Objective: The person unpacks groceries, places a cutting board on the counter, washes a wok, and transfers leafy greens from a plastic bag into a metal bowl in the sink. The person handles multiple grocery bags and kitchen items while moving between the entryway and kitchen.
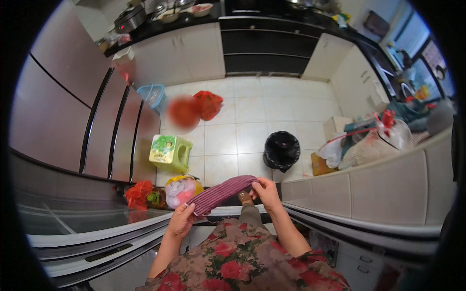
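Observation:
A purple ribbed cloth is stretched between my two hands, in front of my floral top. My left hand pinches its lower left end between thumb and fingers. At the upper right end, my right hand grips the cloth the same way. The fingers behind the cloth are partly hidden. Below the right end of the cloth, one brown shoe shows near a doorway threshold.
A black-lined bin stands on the tiled floor ahead. To the left are a green stool, filled plastic bags, a red bag and a blue basket. Sliding door frames flank me; bags line the right wall.

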A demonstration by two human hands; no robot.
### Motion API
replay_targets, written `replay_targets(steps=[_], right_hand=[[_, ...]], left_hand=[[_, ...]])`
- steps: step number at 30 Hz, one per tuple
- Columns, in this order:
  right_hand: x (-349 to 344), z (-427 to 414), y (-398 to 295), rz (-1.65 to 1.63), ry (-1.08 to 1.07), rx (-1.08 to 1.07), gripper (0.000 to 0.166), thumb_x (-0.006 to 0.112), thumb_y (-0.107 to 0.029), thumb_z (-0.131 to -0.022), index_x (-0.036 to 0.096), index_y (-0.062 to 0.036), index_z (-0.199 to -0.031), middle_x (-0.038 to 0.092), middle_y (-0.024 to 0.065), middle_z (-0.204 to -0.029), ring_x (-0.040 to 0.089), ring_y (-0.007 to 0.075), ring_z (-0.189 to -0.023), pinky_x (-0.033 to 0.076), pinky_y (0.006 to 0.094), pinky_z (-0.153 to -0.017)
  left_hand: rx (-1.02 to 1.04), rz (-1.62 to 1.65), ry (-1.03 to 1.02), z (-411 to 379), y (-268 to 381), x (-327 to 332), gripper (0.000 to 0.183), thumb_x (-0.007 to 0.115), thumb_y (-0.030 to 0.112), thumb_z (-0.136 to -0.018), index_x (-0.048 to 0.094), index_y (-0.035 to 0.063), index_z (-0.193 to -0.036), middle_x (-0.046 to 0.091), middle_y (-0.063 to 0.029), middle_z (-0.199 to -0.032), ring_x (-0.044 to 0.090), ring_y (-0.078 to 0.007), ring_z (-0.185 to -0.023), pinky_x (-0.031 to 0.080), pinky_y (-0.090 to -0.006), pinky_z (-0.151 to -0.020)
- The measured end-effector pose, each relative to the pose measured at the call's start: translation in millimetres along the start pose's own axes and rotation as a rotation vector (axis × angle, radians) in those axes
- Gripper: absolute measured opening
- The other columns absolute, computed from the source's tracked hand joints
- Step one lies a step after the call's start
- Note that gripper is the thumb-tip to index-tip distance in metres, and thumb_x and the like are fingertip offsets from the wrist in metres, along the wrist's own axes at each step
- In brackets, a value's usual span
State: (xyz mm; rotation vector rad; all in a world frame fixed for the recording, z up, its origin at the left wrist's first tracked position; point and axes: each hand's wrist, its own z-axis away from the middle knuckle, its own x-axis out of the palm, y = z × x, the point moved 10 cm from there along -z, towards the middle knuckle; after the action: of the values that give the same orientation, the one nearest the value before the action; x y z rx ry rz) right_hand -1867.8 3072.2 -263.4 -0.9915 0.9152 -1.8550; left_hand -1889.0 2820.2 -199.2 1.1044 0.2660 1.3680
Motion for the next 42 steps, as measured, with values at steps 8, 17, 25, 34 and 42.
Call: replay_targets(steps=[8,17,25,34,42], right_hand=[[-17.2,125.7,43.6,-0.007,0.177,-0.016,0.016,0.058,-0.013,-0.086,0.061,0.0008,-0.095,0.061,0.0034,-0.075,0.058,0.0088,-0.06,0.045,0.0215,-0.05],[38.4,219.3,29.9,0.567,0.068,-0.354,0.065,0.075,-0.02,-0.073,0.043,0.0001,-0.126,0.051,0.0171,-0.119,0.059,0.0204,-0.093,0.048,0.0305,-0.079],[-64.0,267.6,28.0,0.231,0.403,-0.403,0.047,0.069,-0.006,-0.073,0.054,-0.0021,-0.117,0.064,0.0069,-0.098,0.057,0.0099,-0.09,0.047,0.028,-0.081],[-202.0,542.8,-130.0,0.778,1.337,-0.775,0.054,0.074,-0.009,-0.067,0.053,-0.001,-0.116,0.062,0.0103,-0.1,0.06,0.0185,-0.091,0.047,0.0309,-0.083],[-264.5,664.0,-274.5,1.501,1.842,-0.686,0.045,0.06,-0.004,-0.082,0.049,-0.0084,-0.125,0.05,0.0188,-0.121,0.048,0.039,-0.109,0.042,0.0437,-0.091]], left_hand=[[-0.012,-0.013,-0.256,16.1,-32.3,16.7,0.024,0.049,0.018,-0.094,0.057,0.0023,-0.11,0.063,-0.0044,-0.103,0.059,-0.0118,-0.09,0.046,-0.0267,-0.08],[-0.106,-0.355,-0.667,57.1,-93.4,110.5,0.028,0.058,0.012,-0.088,0.056,0.0019,-0.115,0.061,0.0009,-0.099,0.054,-0.0057,-0.088,0.044,-0.0215,-0.078],[-0.183,-0.495,-0.837,71.4,-111.4,179.4,0.038,0.053,0.006,-0.089,0.045,0.0052,-0.127,0.057,-0.0076,-0.114,0.059,-0.0134,-0.086,0.049,-0.0247,-0.071],[-0.226,-0.655,-0.96,78.1,-149.1,275.0,0.029,0.052,0.013,-0.092,0.053,0.0024,-0.118,0.062,-0.0092,-0.103,0.062,-0.0147,-0.083,0.05,-0.0256,-0.072],[-0.215,-0.693,-1.004,90.6,-170.1,331.5,0.029,0.053,0.016,-0.092,0.054,0.0029,-0.118,0.063,-0.0081,-0.1,0.063,-0.0144,-0.082,0.051,-0.0267,-0.072]])
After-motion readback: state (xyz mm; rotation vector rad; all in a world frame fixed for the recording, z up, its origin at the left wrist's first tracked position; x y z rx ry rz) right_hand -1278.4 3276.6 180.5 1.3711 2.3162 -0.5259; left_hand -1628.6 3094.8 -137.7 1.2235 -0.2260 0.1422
